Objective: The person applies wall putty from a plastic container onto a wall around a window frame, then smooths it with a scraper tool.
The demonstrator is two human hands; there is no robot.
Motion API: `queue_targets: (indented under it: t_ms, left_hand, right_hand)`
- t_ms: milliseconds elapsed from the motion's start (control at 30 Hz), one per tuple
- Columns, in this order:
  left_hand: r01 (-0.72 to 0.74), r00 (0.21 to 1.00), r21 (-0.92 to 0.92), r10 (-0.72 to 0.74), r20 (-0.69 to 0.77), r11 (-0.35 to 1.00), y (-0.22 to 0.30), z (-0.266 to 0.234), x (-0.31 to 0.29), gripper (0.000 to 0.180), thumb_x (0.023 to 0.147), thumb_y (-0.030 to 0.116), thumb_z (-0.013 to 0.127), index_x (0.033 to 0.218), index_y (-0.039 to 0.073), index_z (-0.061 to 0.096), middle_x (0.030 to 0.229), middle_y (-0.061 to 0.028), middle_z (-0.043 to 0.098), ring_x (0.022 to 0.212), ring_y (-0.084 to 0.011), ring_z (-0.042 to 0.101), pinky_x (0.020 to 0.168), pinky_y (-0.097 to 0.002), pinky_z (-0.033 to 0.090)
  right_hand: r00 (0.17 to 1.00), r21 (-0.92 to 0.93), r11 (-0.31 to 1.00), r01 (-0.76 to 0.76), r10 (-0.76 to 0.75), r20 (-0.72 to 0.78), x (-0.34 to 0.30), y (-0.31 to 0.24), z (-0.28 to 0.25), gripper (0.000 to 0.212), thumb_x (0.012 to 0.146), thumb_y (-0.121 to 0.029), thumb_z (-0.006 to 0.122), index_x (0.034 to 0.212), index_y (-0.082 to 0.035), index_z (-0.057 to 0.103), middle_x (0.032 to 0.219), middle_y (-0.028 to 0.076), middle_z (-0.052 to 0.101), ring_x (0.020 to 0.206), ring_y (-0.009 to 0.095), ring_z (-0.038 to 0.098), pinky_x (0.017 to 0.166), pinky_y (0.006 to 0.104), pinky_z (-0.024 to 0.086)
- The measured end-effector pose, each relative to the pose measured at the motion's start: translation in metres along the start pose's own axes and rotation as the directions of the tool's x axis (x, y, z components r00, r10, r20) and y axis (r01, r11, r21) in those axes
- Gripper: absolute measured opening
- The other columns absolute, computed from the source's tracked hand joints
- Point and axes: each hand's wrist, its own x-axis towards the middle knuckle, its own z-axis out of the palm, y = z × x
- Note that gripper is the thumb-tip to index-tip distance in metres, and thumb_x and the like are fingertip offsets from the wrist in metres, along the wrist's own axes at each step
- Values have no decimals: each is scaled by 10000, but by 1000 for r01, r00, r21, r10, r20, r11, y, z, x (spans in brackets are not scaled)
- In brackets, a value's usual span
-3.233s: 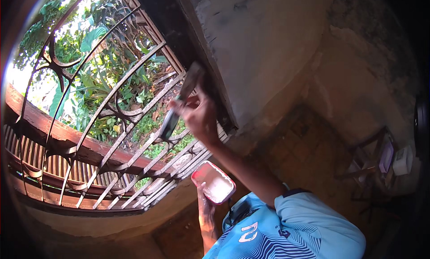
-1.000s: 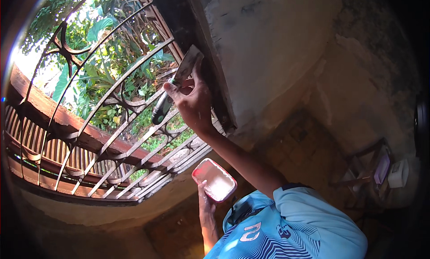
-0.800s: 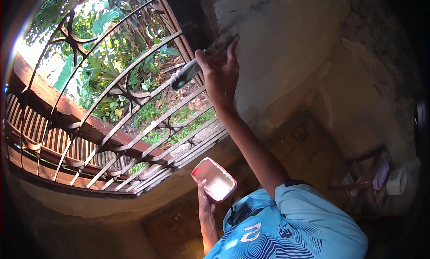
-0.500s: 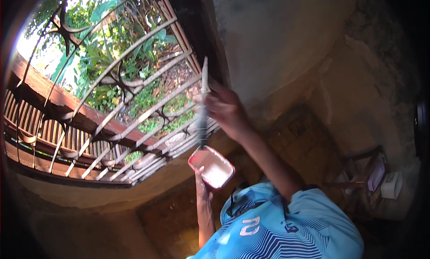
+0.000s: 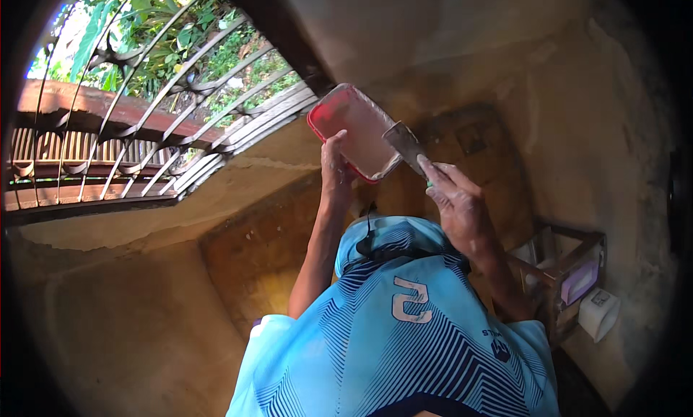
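In my left hand (image 5: pixel 336 164) is a red rectangular tub (image 5: pixel 313 120), gripped by its side with the thumb over the rim. Its inside is coated with a whitish paste (image 5: pixel 364 135), and it is tilted so that the inside faces me. My right hand (image 5: pixel 460 204), dusted with white, is closed around the handle of a putty knife (image 5: pixel 406 146). The flat metal blade lies at the tub's right edge, apparently touching the rim. A bit of green handle shows by the fingers.
A window with a curved metal grille (image 5: pixel 155 121) is at upper left, plants behind it. Plastered walls (image 5: pixel 577 128) surround me above a brownish floor (image 5: pixel 260 251). At right stand a wooden frame (image 5: pixel 577 236) with a purple item (image 5: pixel 580 282) and a white container (image 5: pixel 599 314).
My right hand has come down from beside the window frame, bringing the putty knife to the tub's right edge. The tub appears higher in view, and the view has shifted.
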Motion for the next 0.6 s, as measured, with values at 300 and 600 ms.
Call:
queue_targets:
  t_ms: [300,600]
  left_hand:
    - [40,999,-46,-38,33,998,-103,130,5,639,884,492,619,1331,79,428,1137,-97,604,952,-207,653,749,-357,565]
    - [-18,989,303,61,-133,953,-173,223,14,678,822,436,759,1171,-46,436,961,-99,559,794,-167,569,716,-296,508]
  right_hand:
    - [982,-151,973,-175,183,39,-98,76,-142,358,945,-21,578,1298,-46,628,1104,202,642,913,365,657,791,400,529]
    - [905,-632,774,42,238,352,-37,80,-280,385,820,-43,637,1201,3,661,1020,181,612,1008,343,619,900,412,510]
